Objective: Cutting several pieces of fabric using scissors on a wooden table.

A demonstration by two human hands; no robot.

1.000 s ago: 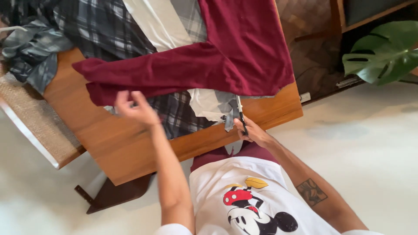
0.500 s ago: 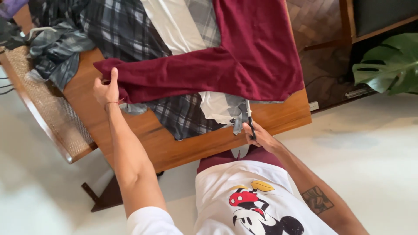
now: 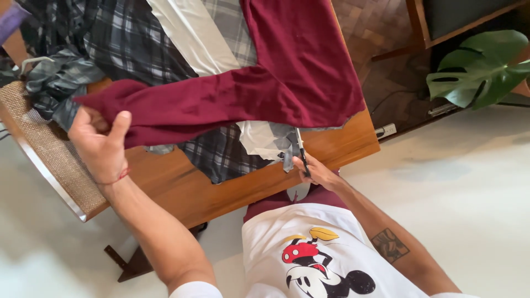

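At the far left we see a woven cane chair seat with a pale frame (image 3: 47, 160) beside the brown wooden counter (image 3: 232, 190), and a crumpled grey patterned garment (image 3: 58, 88) heaped at the counter's corner. Our left hand (image 3: 99, 143) now sits at the cuff end of the dark red long-sleeved knit shirt (image 3: 298, 72), its grip pinching the sleeve tip between thumb and fingers; a second ago this hand was nearer our body and lower on the sleeve, so it has travelled outward along it and the sleeve now lies drawn out straight across the counter. That leaves the shirt spread flat, body toward the far side, over a dark plaid flannel cloth (image 3: 127, 38) and a white fabric panel (image 3: 187, 38). Further right, our right hand (image 3: 317, 171) rests at the counter's near edge, its grip pressed together around a thin dark tool (image 3: 301, 152) that stands just under the shirt's lower hem; it has barely shifted. Beyond, at the right, a large green split-leaf plant (image 3: 477, 69) stands on the parquet floor (image 3: 375, 33).
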